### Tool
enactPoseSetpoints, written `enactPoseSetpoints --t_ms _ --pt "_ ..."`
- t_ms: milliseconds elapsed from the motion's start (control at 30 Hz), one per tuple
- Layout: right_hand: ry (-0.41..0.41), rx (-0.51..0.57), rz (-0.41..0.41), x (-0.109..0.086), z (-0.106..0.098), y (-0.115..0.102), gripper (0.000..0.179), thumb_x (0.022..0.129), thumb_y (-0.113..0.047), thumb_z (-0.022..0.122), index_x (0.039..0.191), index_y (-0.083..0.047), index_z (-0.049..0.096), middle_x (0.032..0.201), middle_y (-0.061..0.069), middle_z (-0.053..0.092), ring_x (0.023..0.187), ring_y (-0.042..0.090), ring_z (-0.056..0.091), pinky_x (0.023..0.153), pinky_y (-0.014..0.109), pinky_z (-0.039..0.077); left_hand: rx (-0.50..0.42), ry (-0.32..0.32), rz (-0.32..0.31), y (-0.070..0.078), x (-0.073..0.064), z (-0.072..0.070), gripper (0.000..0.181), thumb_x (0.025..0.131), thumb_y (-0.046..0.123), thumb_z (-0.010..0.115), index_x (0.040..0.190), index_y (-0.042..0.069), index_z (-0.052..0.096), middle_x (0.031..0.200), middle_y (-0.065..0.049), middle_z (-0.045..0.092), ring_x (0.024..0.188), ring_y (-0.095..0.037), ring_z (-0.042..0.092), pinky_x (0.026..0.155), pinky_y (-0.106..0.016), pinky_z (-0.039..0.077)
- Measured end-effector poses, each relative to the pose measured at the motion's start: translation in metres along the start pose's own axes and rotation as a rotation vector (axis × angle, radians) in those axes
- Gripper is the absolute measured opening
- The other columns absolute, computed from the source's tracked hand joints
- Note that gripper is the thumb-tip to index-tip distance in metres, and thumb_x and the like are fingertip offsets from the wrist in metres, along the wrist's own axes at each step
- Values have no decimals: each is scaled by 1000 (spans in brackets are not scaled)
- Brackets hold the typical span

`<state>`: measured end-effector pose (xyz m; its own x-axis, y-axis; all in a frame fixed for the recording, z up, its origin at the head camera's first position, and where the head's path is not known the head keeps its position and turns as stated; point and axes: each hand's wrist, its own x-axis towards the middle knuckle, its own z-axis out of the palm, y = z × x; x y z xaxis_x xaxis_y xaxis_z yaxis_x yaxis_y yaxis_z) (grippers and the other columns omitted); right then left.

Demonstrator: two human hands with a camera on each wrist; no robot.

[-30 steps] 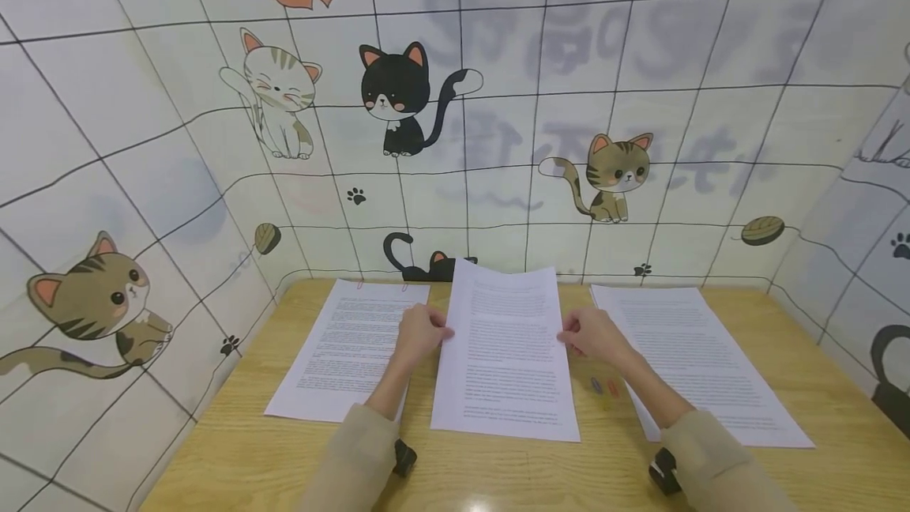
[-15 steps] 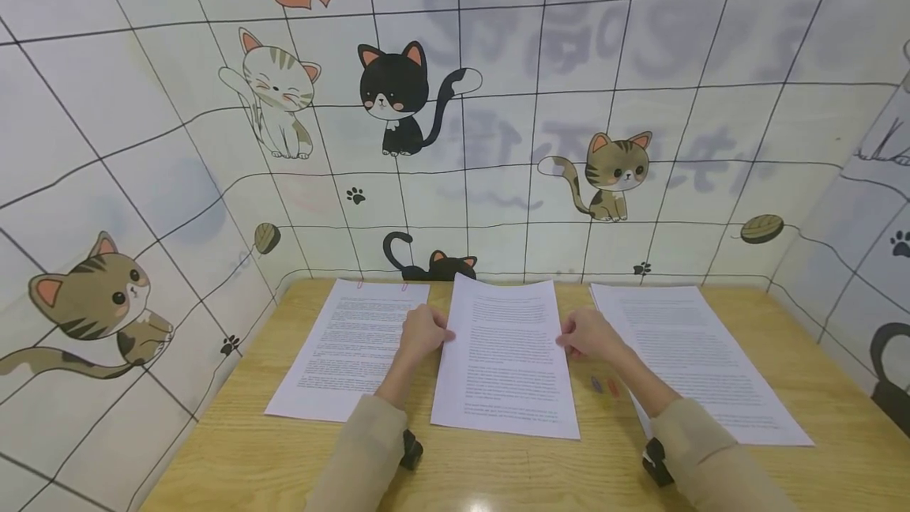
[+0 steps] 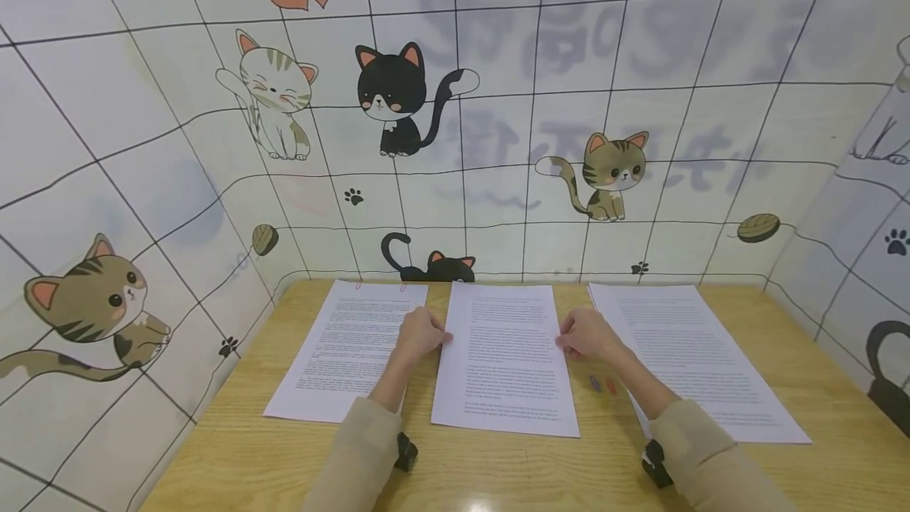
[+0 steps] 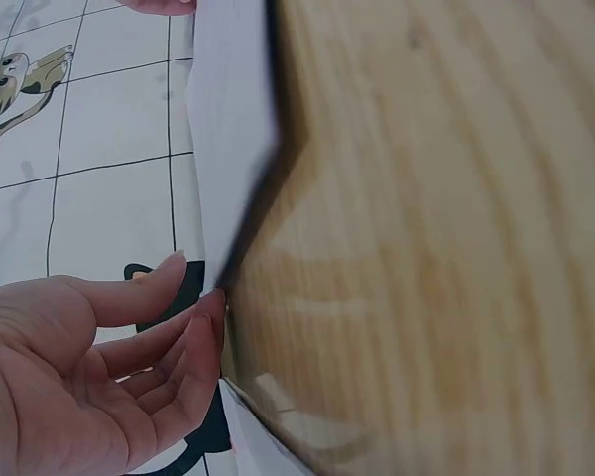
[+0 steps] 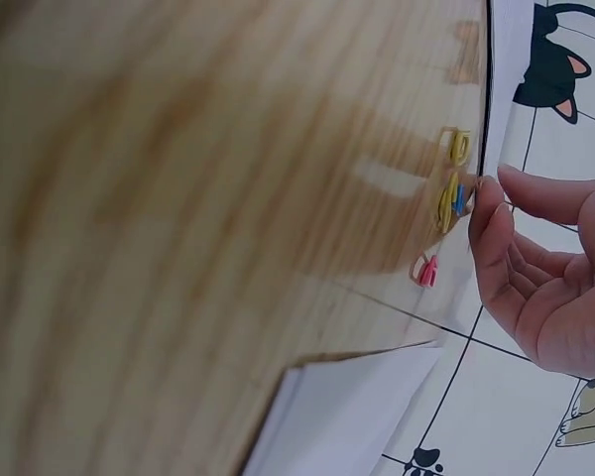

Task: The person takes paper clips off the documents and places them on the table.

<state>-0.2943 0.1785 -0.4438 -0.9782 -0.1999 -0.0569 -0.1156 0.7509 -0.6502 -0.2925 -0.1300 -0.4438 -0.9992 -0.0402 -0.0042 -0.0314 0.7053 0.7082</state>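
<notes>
In the head view a printed paper (image 3: 506,362) lies in the middle of the table, its far edge near the back wall. My left hand (image 3: 421,332) holds its left edge, thumb on top. At the right edge my right hand (image 3: 588,334) pinches the paper between thumb and fingers. The left wrist view shows the left fingertips (image 4: 210,309) at the paper's edge, with the thumb a little apart from them. Beside my right hand lie small paper clips (image 3: 604,385); a pink clip (image 5: 428,271) and a yellow clip (image 5: 461,148) show in the right wrist view.
A second printed paper (image 3: 341,354), with two red clips (image 3: 404,288) at its top, lies to the left, partly under my left arm. Another paper stack (image 3: 704,362) lies to the right. The wooden table (image 3: 540,472) meets a tiled wall with cat drawings (image 3: 391,101).
The far end of the middle paper has come down from a raised position toward the table. Both hands stay at its side edges.
</notes>
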Motion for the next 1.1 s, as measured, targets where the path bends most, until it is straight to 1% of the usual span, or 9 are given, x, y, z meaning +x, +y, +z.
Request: enactPoseSetpoints --t_ms 167,300,367,433,567,700,833,967,1100 --pt "26 -20 17 1 1 1 12 92 -6 68 94 6 64 68 7 65 54 17 61 53 26 48 17 -11 -5 0 -4 -4 14 84 11 81 85 0 73 68 -5 67 65 -18 60 60 -28 45" --pt "47 -68 27 2 2 -2 16 93 -10 67 96 6 66 69 5 63 57 16 58 55 27 44 18 -2 8 -3 -6 -9 13 86 12 78 90 0 73 76 -5 67 69 -18 60 62 -29 47" --pt "64 -93 20 2 2 -4 18 93 -12 67 98 6 66 73 6 64 61 16 57 56 28 44 10 -3 21 -5 -8 -12 12 87 11 75 91 0 73 79 -6 66 69 -19 60 62 -30 48" --pt "83 -100 10 0 2 -8 20 92 -12 68 99 7 66 79 9 66 65 18 58 59 30 45 4 -8 37 -7 -9 -16 11 87 10 73 92 0 72 82 -7 66 69 -20 60 61 -30 48" --pt "112 -86 -15 -4 4 -18 25 92 -12 68 104 10 64 93 17 71 74 23 65 64 34 52 17 2 55 -13 -10 -24 12 87 11 72 93 1 71 86 -8 66 72 -21 61 62 -32 49" --pt "131 -74 -5 -6 7 -31 29 93 -14 66 108 10 63 98 21 71 82 29 69 68 38 55 36 22 46 -21 -10 -32 13 87 12 73 94 1 71 87 -9 68 74 -21 62 64 -32 49" --pt "131 -14 -5 -4 12 -43 29 93 -14 67 110 8 64 100 20 71 88 31 68 71 39 55 42 36 42 -30 -9 -39 13 89 11 72 96 0 71 90 -10 69 77 -22 63 66 -33 51" --pt "129 56 -49 -2 18 -54 27 92 -14 68 109 7 66 97 18 71 87 29 69 71 38 55 28 55 51 -39 -9 -46 11 91 9 70 98 0 71 93 -11 69 83 -24 64 73 -37 52" --pt "95 178 -46 0 26 -64 29 93 -13 68 113 6 64 98 15 71 85 29 70 71 35 55 23 64 56 -46 -10 -53 11 90 8 69 99 0 71 94 -12 69 87 -25 64 78 -41 52"
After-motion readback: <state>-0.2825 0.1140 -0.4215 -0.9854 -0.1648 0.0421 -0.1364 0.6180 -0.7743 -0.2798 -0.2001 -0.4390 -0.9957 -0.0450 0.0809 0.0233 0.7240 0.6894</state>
